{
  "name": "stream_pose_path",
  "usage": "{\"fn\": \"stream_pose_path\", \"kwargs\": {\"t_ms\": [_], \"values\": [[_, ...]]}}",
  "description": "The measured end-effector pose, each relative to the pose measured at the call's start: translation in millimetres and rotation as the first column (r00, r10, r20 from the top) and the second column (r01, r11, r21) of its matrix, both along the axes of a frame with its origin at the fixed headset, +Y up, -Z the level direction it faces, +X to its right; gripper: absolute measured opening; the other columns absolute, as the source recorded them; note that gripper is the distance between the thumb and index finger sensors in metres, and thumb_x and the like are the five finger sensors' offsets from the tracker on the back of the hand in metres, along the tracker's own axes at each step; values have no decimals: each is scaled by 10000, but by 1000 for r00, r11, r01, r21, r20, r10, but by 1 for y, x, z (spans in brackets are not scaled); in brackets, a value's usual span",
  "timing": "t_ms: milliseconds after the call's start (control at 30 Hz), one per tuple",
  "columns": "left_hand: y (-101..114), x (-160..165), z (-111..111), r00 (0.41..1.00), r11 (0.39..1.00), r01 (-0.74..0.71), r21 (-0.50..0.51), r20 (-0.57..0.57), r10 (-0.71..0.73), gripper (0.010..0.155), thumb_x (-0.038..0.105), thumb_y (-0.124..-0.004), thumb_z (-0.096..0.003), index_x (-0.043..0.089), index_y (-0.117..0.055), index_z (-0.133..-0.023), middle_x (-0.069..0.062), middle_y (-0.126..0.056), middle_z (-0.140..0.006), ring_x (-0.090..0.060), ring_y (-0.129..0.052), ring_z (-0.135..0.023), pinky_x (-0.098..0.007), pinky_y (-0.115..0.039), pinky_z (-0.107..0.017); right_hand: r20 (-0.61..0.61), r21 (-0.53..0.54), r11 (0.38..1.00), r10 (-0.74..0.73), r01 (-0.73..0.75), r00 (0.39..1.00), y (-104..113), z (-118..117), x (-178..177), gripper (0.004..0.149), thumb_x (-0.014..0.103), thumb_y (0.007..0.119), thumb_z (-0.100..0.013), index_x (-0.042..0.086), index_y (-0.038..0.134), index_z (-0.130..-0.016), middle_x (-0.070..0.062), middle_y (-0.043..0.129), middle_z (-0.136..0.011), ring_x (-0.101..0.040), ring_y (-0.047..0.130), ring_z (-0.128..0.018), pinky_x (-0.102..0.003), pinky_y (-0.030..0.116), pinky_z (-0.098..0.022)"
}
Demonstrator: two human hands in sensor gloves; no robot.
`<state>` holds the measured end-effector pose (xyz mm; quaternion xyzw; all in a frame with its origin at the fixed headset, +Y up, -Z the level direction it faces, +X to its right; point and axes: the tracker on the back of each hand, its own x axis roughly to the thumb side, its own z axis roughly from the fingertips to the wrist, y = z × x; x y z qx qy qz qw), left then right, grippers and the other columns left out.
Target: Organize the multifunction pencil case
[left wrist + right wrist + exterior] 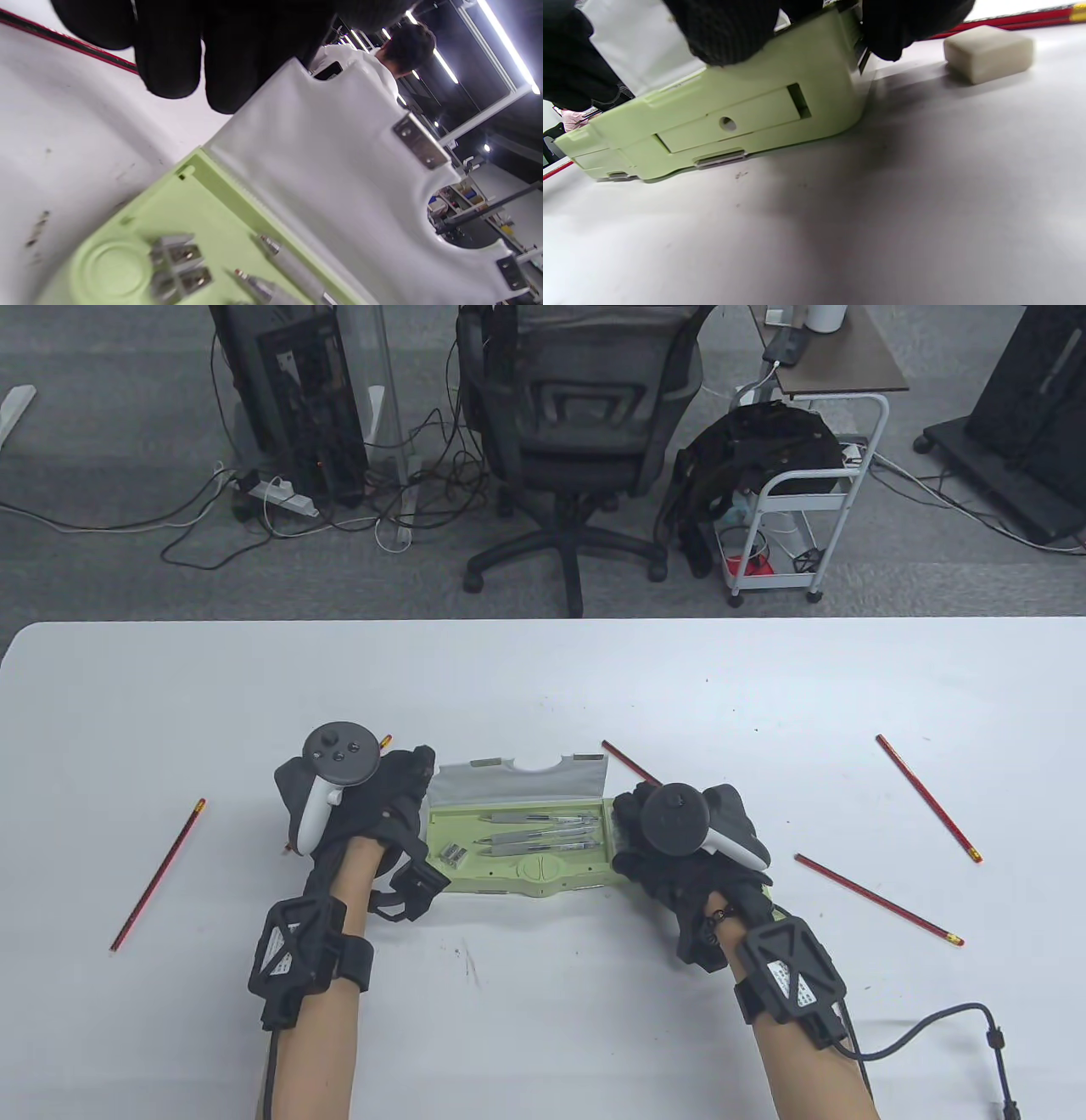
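Observation:
The light green pencil case (519, 848) lies open at the table's near middle, its white lid (517, 787) standing up at the back. Grey pens (543, 830) and small metal pieces (452, 855) lie in its tray. My left hand (417, 797) holds the case's left end, with its fingers (199, 55) curled behind the lid's corner (331, 161). My right hand (626, 836) grips the right end, with fingers (729, 29) on top of the green shell (746, 114), which is tipped slightly off the table.
Red pencils lie loose on the table: one at the far left (157, 875), two at the right (928, 797) (878, 899), one behind the case (632, 763). A beige eraser (988, 53) sits just right of the case. An office chair (585, 432) stands beyond the table.

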<state>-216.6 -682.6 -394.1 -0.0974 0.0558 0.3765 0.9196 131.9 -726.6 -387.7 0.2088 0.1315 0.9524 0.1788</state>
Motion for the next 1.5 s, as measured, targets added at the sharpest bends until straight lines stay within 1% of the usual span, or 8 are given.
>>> {"fn": "stream_pose_path", "kwargs": {"t_ms": [367, 467, 633, 800, 1067, 1233, 1367, 1500], "values": [[-19, 23, 34, 961, 970, 239, 44, 131, -243, 532, 377, -664, -584, 112, -696, -1044, -223, -795, -1072, -520, -774, -954, -750, -589, -638, -8, -5, 1000, 1, -1, 1000, 0, 0, 0, 761, 346, 706, -488, 38, 376, -1101, -348, 233, -1089, -538, 632, -956, -589, 600, -701], [-33, 33, 42, 893, 924, 379, 54, 240, -380, 589, 354, -682, -580, 152, -560, -1120, -223, -626, -1166, -529, -677, -1017, -740, -572, -662, -12, -15, 1000, 1, -1, 1000, 0, 0, 0, 756, 340, 694, -494, 35, 365, -1102, -350, 222, -1088, -543, 626, -958, -591, 598, -702], [-47, 39, 52, 775, 828, 542, 146, 294, -559, 634, 360, -667, -570, 205, -448, -1144, -192, -427, -1235, -530, -545, -1085, -745, -537, -686, -18, -27, 1000, 7, -7, 1000, 0, 0, -1, 748, 323, 686, -499, 31, 354, -1102, -354, 210, -1086, -550, 620, -958, -595, 593, -703], [-54, 34, 54, 831, 880, 446, 163, 291, -475, 619, 341, -670, -571, 189, -471, -1137, -158, -399, -1240, -507, -517, -1104, -753, -535, -683, -18, -25, 1000, 14, -14, 1000, 0, 0, -2, 748, 325, 689, -500, 30, 357, -1103, -356, 218, -1086, -550, 619, -961, -602, 590, -702], [-54, 34, 54, 801, 856, 480, 193, 300, -517, 621, 353, -656, -568, 184, -477, -1138, -168, -432, -1240, -501, -563, -1100, -750, -545, -687, 37, -7, 999, 34, -34, 999, 12, 3, -9, 732, 339, 761, -511, 13, 470, -1099, -360, 301, -1096, -564, 605, -962, -622, 578, -697], [-54, 33, 53, 803, 858, 474, 199, 303, -514, 621, 360, -663, -566, 189, -486, -1136, -166, -440, -1239, -504, -562, -1101, -749, -542, -690, 84, -114, 993, 30, -20, 996, 16, 5, -21, 899, 474, 750, -495, -75, 398, -1113, -431, 225, -1082, -642, 539, -957, -679, 535, -690], [-54, 33, 53, 805, 859, 471, 199, 302, -511, 621, 360, -664, -565, 190, -487, -1135, -165, -441, -1239, -504, -562, -1100, -749, -542, -690, 86, -182, 972, 165, -148, 982, 18, 4, -38, 1004, 527, 730, -488, -111, 278, -1118, -462, 134, -1069, -737, 311, -940, -755, 399, -681], [-54, 33, 53, 806, 860, 470, 199, 302, -510, 619, 360, -664, -564, 192, -489, -1134, -165, -442, -1239, -504, -563, -1101, -750, -541, -689, 107, -203, 957, 234, -209, 966, 17, 2, -58, 1082, 553, 718, -475, -181, 221, -1095, -525, 115, -1027, -787, 224, -897, -792, 335, -650]]}}
